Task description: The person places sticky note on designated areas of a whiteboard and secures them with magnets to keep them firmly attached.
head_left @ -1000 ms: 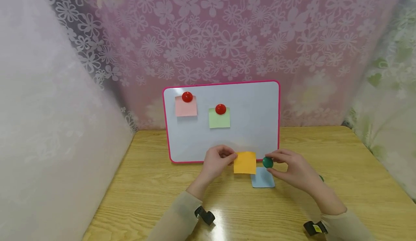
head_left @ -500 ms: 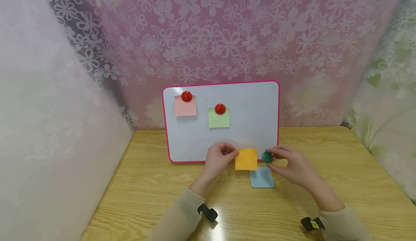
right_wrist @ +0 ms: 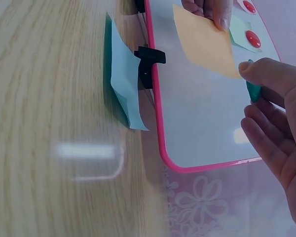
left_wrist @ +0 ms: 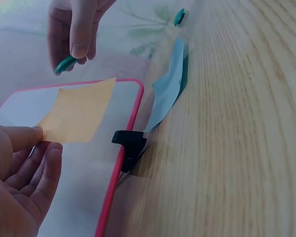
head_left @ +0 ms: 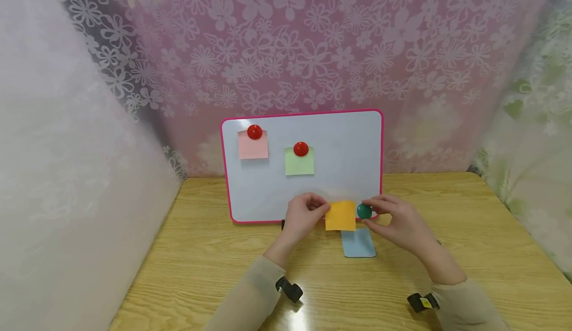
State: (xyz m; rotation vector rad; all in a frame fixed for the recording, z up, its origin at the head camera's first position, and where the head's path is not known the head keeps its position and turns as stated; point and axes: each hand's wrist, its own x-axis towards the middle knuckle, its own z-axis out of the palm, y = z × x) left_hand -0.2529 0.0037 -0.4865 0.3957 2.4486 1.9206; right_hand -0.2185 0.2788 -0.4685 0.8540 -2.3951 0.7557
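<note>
My left hand (head_left: pixel 305 218) pinches an orange sticky note (head_left: pixel 340 217) by its left edge, between thumb and fingers. The note is held in front of the lower part of a pink-framed whiteboard (head_left: pixel 263 192). Just right of it, my right hand (head_left: pixel 402 224) grips a round green magnet (head_left: pixel 364 211) with thumb and fingertips. In the right wrist view the thumb lies close to the note's corner; I cannot tell if they touch. Below, a blue sticky note (head_left: pixel 359 244) lies on the table, its edge curling up in the left wrist view (left_wrist: pixel 167 86).
The board carries a pink note (head_left: pixel 250 150) and a pale green note (head_left: pixel 299 165), each under a red magnet (head_left: pixel 301 149). Black feet (left_wrist: pixel 130 145) support its lower edge on the wooden table (head_left: pixel 201 271). Another green magnet (left_wrist: pixel 179 18) rests farther right. A flowered curtain (head_left: pixel 286 48) hangs behind.
Both hands have risen slightly toward the board, the left with the orange note drifting a little right and the right with the green magnet a little left. Both grips stay the same.
</note>
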